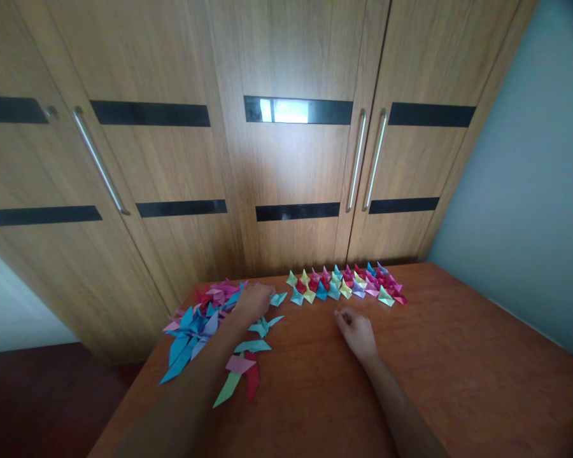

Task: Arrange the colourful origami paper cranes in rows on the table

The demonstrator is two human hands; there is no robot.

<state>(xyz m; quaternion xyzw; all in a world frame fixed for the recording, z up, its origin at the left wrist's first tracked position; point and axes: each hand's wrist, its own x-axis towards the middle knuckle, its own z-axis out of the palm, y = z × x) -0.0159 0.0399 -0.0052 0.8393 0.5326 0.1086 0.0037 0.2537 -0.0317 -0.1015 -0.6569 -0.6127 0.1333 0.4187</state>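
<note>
Left hand [255,300] is curled just beside the teal origami piece [279,299], right of the origami pile [184,343], can't tell if it's gripping anything, right hand [358,332] is loosely closed with nothing showing, and that paper's probably featherlight and crushable, so pinch a folded edge gently.
</note>
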